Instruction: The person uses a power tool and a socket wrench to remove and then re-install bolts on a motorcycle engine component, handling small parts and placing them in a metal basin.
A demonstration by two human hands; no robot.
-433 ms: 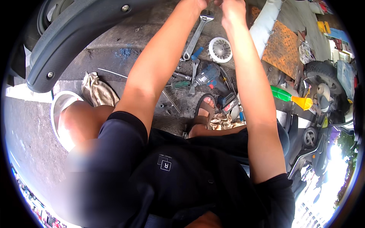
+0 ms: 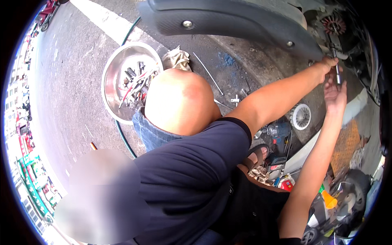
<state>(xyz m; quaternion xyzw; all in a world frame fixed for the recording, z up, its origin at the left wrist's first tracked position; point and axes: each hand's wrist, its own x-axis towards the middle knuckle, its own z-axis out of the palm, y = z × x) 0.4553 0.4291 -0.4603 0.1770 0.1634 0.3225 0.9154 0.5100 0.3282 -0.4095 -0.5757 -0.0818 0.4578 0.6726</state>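
Note:
At the upper right, my left hand (image 2: 326, 68) is closed with its fingers on a slim chrome bar that looks like a socket wrench (image 2: 337, 72). My right hand (image 2: 335, 97) lies just below, palm up and fingers apart, around the bar's lower end; whether it touches the metal is hard to tell. The bar points up toward a reddish finned round part (image 2: 334, 25) inside the vehicle's dark machinery. Beside my left hand runs a long black cover (image 2: 228, 20) with bolts in it.
A steel bowl (image 2: 109, 81) of loose tools and parts stands left of my knee, by a rag (image 2: 177, 58). On the ground lie a white fan wheel (image 2: 301, 116), a cordless impact wrench (image 2: 279, 130) and a rusty plate (image 2: 346, 141). An orange funnel (image 2: 328, 200) is at lower right.
My view has swung left, bringing the bowl and street into sight. My hands, cut off at the top edge before, now show at the upper right with the chrome bar.

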